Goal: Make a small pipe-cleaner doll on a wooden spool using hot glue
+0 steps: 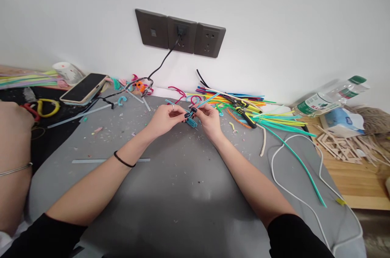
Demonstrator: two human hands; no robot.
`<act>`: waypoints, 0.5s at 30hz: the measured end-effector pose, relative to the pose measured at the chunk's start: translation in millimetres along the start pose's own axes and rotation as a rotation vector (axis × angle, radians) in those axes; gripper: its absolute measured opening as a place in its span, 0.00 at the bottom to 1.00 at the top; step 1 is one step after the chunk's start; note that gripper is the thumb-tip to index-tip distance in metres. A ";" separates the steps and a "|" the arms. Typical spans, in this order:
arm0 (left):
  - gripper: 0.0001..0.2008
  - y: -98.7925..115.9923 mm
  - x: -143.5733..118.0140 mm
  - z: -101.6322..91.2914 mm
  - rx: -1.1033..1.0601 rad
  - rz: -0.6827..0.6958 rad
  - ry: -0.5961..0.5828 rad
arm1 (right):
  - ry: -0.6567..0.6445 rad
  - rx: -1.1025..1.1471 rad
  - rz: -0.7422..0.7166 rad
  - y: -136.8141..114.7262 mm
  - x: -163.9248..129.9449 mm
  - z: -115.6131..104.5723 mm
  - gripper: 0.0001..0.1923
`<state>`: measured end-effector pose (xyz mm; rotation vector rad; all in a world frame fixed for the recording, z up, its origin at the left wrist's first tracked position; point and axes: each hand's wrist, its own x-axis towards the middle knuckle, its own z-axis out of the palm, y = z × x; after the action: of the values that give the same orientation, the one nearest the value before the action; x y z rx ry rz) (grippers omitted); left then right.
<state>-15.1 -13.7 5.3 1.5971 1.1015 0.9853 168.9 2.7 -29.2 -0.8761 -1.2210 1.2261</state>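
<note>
Over the grey mat (179, 185), both hands pinch a light blue pipe cleaner (191, 122) between thumbs and fingertips. My left hand (167, 119) grips it from the left, with a ring on one finger. From the right, my right hand (209, 120) closes on the same piece, thumb close to the left thumb. A folded blue bundle hangs just below the fingertips, while thin blue ends stick out above each hand. The fingers partly hide how the pieces join. Behind the right hand lies a spread of coloured pipe cleaners (283, 122).
Pliers (245, 116) lie right of the hands. A glue stick (88, 161) rests at left. Behind are a phone (83, 88), scissors (45, 107) and a paper cup (67, 72). A bottle (332, 95) stands at right, and a white cable (289, 191) loops nearby. Another person's arm (14, 160) is at far left.
</note>
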 end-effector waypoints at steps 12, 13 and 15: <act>0.14 -1.0 1.3 -11.5 0.103 -0.029 -0.111 | -0.068 0.024 0.046 4.7 0.1 -1.1 0.19; 0.17 -2.0 2.3 -10.9 0.061 -0.036 -0.089 | -0.048 0.084 0.049 4.4 0.6 -1.4 0.20; 0.23 -4.4 4.0 -8.4 -0.042 -0.045 -0.036 | -0.022 0.223 0.074 2.9 1.5 -1.3 0.20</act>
<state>-22.8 -7.1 3.6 1.5446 1.0811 0.9398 169.5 4.8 -31.9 -0.7500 -1.0529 1.4051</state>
